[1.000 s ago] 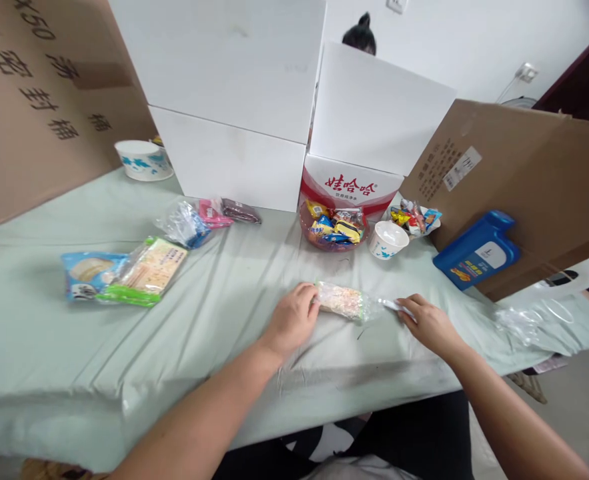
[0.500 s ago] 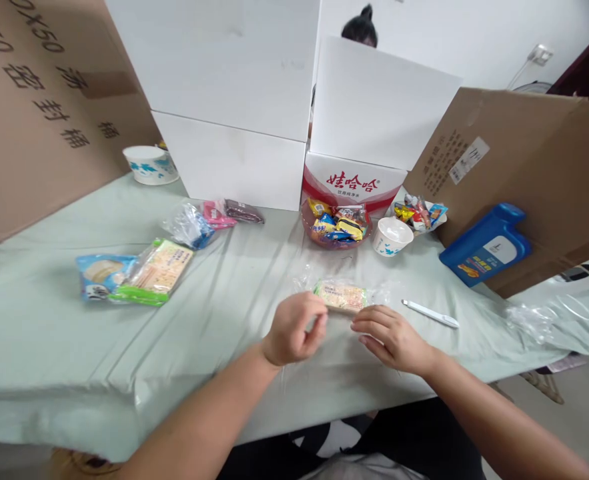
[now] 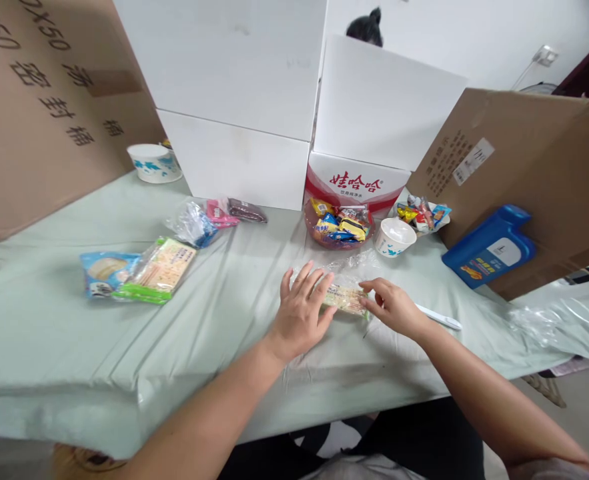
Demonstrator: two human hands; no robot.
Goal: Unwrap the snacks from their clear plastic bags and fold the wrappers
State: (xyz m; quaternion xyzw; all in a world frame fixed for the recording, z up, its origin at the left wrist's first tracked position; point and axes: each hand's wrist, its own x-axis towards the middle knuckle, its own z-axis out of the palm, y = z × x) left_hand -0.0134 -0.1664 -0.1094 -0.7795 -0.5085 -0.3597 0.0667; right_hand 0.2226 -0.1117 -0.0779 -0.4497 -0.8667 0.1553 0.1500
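Note:
A small biscuit packet (image 3: 345, 299), inside clear plastic film (image 3: 357, 263), lies flat on the table in front of me. My left hand (image 3: 301, 307) is open over its left end, fingers spread and palm down, covering that part. At the right end is my right hand (image 3: 387, 303), with bent thumb and forefinger closed on the packet's edge. Just beyond my right wrist lies a white utility knife (image 3: 440, 317), partly hidden by the forearm.
Left stand a larger green-edged biscuit packet (image 3: 164, 270) and a blue snack bag (image 3: 105, 272). Behind are a snack-filled bowl (image 3: 314, 233), a paper cup (image 3: 394, 239), and white boxes (image 3: 234, 160). A blue bottle (image 3: 489, 247) leans against a carton (image 3: 534, 153) at right. A person's hair (image 3: 365, 28) shows behind.
My left hand has opened from a curled shape and spread over the packet's left end. My right hand has moved up against its right end. The plastic film has shifted behind the packet.

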